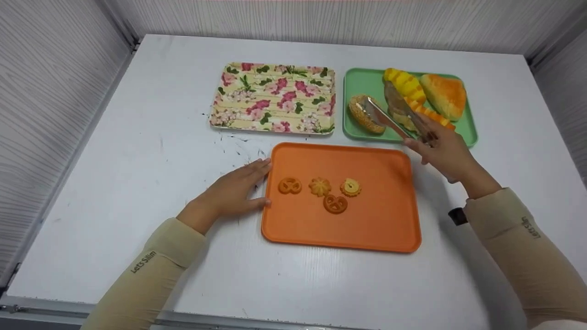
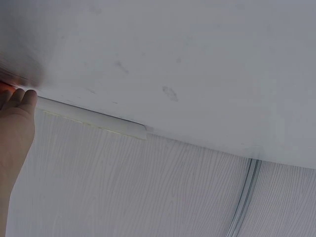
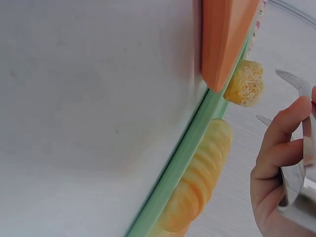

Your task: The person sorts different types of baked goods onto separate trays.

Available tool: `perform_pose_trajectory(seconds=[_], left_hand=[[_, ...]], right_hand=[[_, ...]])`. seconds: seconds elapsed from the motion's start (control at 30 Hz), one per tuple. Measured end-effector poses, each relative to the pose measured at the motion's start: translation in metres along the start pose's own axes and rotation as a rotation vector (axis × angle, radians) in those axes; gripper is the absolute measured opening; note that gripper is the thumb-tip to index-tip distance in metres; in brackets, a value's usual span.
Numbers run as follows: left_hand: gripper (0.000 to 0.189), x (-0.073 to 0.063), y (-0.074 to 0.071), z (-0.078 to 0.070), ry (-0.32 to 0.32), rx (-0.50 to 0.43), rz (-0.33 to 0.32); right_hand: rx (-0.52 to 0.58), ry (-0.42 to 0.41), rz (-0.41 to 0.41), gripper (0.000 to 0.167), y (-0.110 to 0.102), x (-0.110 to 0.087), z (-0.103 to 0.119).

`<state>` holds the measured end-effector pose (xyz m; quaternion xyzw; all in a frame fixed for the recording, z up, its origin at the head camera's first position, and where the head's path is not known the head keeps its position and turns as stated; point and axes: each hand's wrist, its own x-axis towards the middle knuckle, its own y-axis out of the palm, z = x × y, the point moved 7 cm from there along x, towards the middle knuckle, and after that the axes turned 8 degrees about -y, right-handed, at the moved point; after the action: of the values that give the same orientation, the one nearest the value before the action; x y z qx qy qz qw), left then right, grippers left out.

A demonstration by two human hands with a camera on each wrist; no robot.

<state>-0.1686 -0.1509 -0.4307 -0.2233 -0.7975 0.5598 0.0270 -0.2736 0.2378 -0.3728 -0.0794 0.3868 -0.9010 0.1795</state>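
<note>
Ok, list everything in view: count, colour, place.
Orange tray: 1, orange, centre
Floral tray: 1, multicoloured, back left
Green tray: 1, green, back right
Pretzel cookies: 2, brown, orange tray
Other cookies: 2, golden, same tray
Sesame roll: 1, golden, green tray's left
Triangular bread: 1, golden, green tray's right
Other food: count unclear, yellow, between these
Tongs: 1, silver, over green tray
Table: 1, white, beneath
Walls: 3, pale, around
Sleeves: 2, beige, lower corners
Dark object: 1, black, at right sleeve
Left hand: 1, bare, at orange tray
Right hand: 1, bare, holding tongs
</note>
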Motion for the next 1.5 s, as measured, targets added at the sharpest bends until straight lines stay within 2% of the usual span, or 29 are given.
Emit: perform_pose_trajectory(seconds=[0.2,0.43,0.8,1.13,1.33,1.5], left_hand=[[0.085,0.000,0.001,0.000,0.004,-0.001,0.001],[0.085,0.000,0.000,0.000,0.001,-0.005,-0.002],[0.085,0.000,0.001,0.002,-0.017,-0.011,0.001],[0.085,0.000,0.002,0.002,-0.018,-0.011,0.007],[0.085,-0.001,0.002,0.002,-0.012,-0.007,0.007],[0.085,0.000,0.002,0.002,-0.011,-0.008,0.011]], right_hand=[[-0.012,-0.083,0.028,0.068,0.005,-0.010,0.010],[-0.001,-0.217,0.077,0.065,0.014,-0.023,0.021],[0.021,-0.262,0.242,0.059,0.029,-0.039,0.020],[0.034,-0.292,0.322,0.057,0.038,-0.050,0.021],[0.014,-0.338,0.336,0.057,0.039,-0.054,0.021],[0.038,-0.371,0.358,0.057,0.042,-0.056,0.026]])
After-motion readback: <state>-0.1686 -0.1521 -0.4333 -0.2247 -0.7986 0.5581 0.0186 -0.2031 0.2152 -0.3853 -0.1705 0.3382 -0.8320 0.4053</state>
